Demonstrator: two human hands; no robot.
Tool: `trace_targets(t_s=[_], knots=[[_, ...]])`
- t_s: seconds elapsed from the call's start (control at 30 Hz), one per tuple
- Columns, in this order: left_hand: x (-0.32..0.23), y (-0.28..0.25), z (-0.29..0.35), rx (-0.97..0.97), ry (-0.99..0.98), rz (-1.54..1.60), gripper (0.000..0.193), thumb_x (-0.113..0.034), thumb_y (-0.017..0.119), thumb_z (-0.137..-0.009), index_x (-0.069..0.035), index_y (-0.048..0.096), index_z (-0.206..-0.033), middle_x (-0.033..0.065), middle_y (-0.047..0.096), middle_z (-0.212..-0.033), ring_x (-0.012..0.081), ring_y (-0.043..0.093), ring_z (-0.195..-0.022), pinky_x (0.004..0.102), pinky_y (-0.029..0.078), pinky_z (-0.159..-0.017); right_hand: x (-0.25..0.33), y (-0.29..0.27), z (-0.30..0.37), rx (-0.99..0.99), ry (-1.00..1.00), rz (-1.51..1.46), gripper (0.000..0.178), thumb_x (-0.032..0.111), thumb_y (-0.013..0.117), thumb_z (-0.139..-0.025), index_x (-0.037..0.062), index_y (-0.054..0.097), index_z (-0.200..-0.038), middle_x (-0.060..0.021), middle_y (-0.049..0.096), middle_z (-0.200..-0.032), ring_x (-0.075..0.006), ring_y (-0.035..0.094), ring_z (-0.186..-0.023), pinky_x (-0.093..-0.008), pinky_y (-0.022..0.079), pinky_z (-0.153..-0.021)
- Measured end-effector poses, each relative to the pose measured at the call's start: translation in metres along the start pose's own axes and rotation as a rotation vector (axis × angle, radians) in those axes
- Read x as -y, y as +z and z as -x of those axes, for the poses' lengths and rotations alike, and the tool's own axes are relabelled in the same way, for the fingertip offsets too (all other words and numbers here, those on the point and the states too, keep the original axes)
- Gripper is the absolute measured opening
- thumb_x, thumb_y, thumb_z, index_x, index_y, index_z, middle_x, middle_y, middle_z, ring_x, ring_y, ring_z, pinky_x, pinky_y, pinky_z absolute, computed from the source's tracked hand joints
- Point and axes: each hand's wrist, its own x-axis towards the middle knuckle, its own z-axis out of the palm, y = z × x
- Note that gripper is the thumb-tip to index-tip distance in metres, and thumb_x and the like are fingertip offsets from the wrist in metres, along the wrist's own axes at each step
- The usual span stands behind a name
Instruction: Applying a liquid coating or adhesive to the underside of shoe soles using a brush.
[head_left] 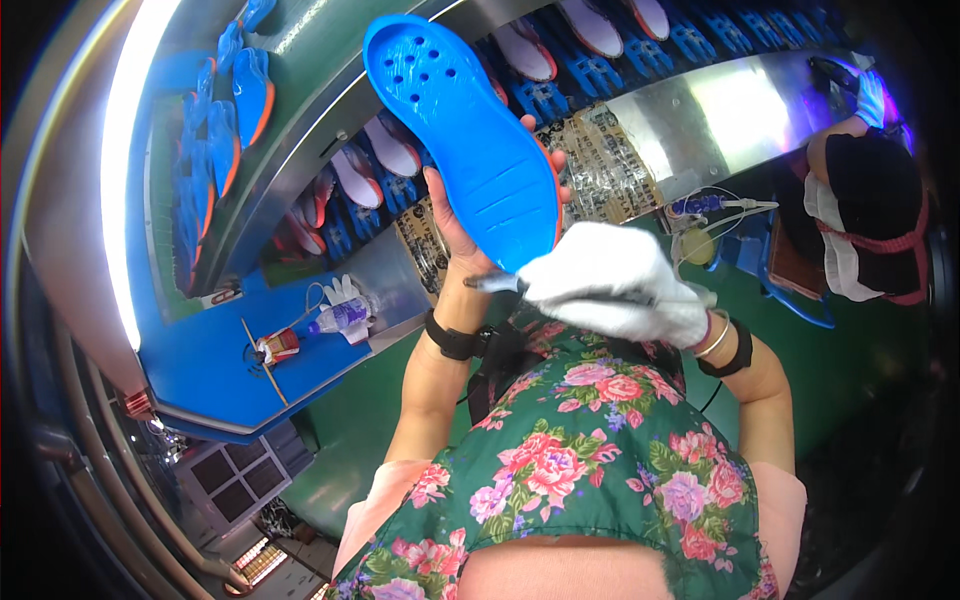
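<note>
A blue shoe sole (480,165) with an orange-red edge is held up in my bare left hand (450,215). The fingers wrap beneath it, and fingertips show past its right edge. Round holes dot its far end, while shallow grooves cross the nearer part. My right hand (605,282), in a white glove, is closed around a slim tool (492,284) with a dark tip, perhaps a brush. That tip points left, close to the sole's near end. Whether it touches the sole, I cannot tell.
Ahead, a metal-edged line carries pale insoles (590,28) and blue holders (595,75). Blue soles (252,95) stand at upper left. On the blue table (215,375) lie a bottle (340,316), a white glove (345,292) and a stick (265,362). A co-worker (875,200) sits at right.
</note>
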Motion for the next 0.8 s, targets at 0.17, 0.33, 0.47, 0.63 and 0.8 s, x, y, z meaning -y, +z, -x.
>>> trace_targets(t_s=[0.17,0.33,0.47,0.63,0.8], knots=[[-0.003,0.009,-0.002,-0.091,0.034,-0.102,0.115,-0.070,0.067,-0.079,0.002,0.021,-0.156,0.0252,0.053,-0.138,0.0469,0.053,-0.127,0.0607,0.054,-0.097,-0.006,0.004,0.000,-0.039,-0.110,0.217,0.027,0.008,0.079,-0.080,0.0120,0.076,-0.107,-0.0063,0.075,-0.102,-0.0268,0.070,-0.087,-0.0373,0.056,-0.077],[-0.011,-0.006,0.005,-0.062,0.018,-0.112,0.112,-0.065,0.067,-0.080,-0.004,0.017,-0.159,0.0250,0.037,-0.154,0.0505,0.051,-0.129,0.0614,0.053,-0.097,-0.001,0.006,0.003,-0.006,0.102,-0.131,0.021,0.006,0.080,-0.079,0.0092,0.077,-0.100,-0.0082,0.076,-0.099,-0.0255,0.072,-0.090,-0.0371,0.057,-0.081],[-0.015,-0.008,0.007,-0.069,-0.013,-0.065,0.110,-0.066,0.064,-0.082,-0.006,0.017,-0.160,0.0246,0.030,-0.158,0.0518,0.053,-0.126,0.0603,0.055,-0.095,-0.002,0.010,-0.002,-0.079,0.059,0.052,0.022,0.003,0.079,-0.079,0.0083,0.077,-0.100,-0.0088,0.076,-0.099,-0.0253,0.071,-0.084,-0.0364,0.056,-0.076],[-0.019,-0.014,0.004,-0.011,-0.042,-0.008,0.109,-0.068,0.062,-0.083,-0.005,0.018,-0.159,0.0267,0.034,-0.156,0.0510,0.056,-0.122,0.0588,0.056,-0.094,0.003,0.014,0.006,0.067,0.258,-0.365,0.018,0.002,0.080,-0.078,0.0069,0.077,-0.095,-0.0081,0.076,-0.097,-0.0215,0.073,-0.086,-0.0324,0.058,-0.079],[-0.023,0.001,0.005,-0.060,-0.183,-0.071,0.109,-0.070,0.061,-0.083,-0.002,0.020,-0.158,0.0282,0.036,-0.153,0.0501,0.056,-0.119,0.0572,0.055,-0.094,-0.001,0.005,-0.003,-0.154,0.301,-0.151,0.023,0.001,0.078,-0.081,0.0047,0.077,-0.104,-0.0107,0.076,-0.100,-0.0202,0.072,-0.091,-0.0331,0.057,-0.081]])
